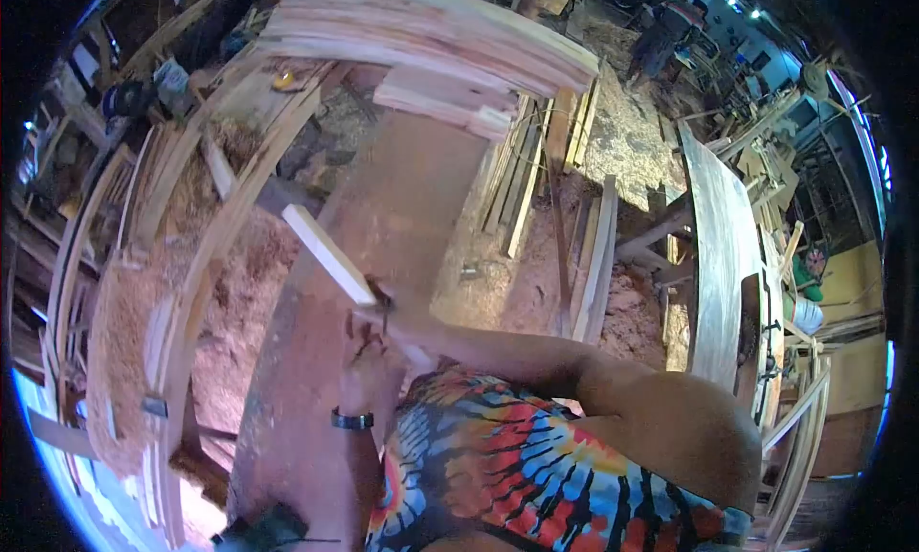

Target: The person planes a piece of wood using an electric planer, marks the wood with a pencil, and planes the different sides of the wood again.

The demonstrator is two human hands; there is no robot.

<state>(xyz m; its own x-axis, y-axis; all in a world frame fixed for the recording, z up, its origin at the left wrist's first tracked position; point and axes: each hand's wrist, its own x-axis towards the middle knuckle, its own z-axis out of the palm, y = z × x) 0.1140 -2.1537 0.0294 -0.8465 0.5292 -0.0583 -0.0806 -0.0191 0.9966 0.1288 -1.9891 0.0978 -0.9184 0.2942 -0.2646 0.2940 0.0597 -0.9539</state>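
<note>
Nearest, here's the left hand point(360, 353), fingers curled, whether gripping one cannot tell; the right hand point(402, 326) wraps the pale wooden stick point(328, 253), left of centre; a firm, steady hold should serve best; beyond, stacked boards point(431, 27) span the top.
</note>
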